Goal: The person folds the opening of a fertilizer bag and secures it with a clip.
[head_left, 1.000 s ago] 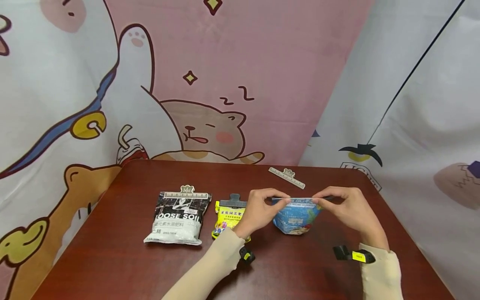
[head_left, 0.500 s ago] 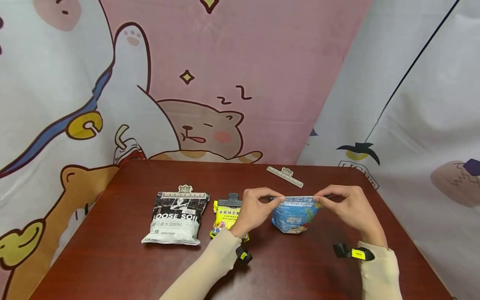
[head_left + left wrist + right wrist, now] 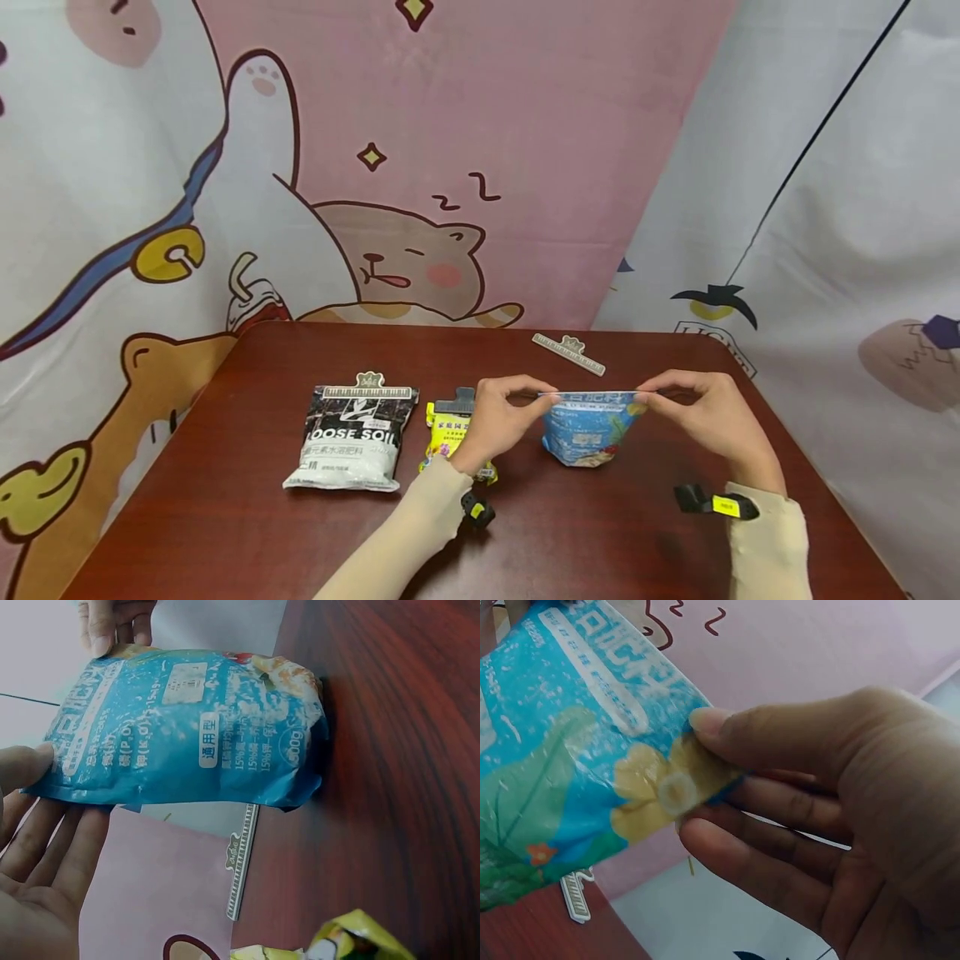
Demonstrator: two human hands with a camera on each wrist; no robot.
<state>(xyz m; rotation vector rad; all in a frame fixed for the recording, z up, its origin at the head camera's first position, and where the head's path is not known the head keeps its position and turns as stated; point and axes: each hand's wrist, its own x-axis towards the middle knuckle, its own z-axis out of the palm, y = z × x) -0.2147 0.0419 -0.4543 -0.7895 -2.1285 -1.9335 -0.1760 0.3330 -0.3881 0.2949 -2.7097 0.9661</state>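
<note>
A blue printed fertilizer bag (image 3: 583,433) stands upright on the table, its top edge stretched flat between both hands. My left hand (image 3: 498,421) pinches the top left corner between thumb and fingers; in the left wrist view the thumb lies over the printed face of the bag (image 3: 187,731). At the opposite top corner my right hand (image 3: 716,417) pinches the bag, with the thumb in front and fingers behind, seen on the yellow flower print in the right wrist view. Behind the bag lies a loose piano-patterned clip (image 3: 570,353).
A black-and-white soil bag (image 3: 348,442) with a similar clip (image 3: 369,388) on its top lies at the left. Beside it is a yellow bag (image 3: 447,429) under a grey clip (image 3: 461,402), partly hidden by my left hand. A printed cloth (image 3: 525,167) hangs behind the table (image 3: 225,533).
My left hand has slid left along the bag's top edge and my right hand slightly right, so they are farther apart. The bag's top edge looks wider and straighter.
</note>
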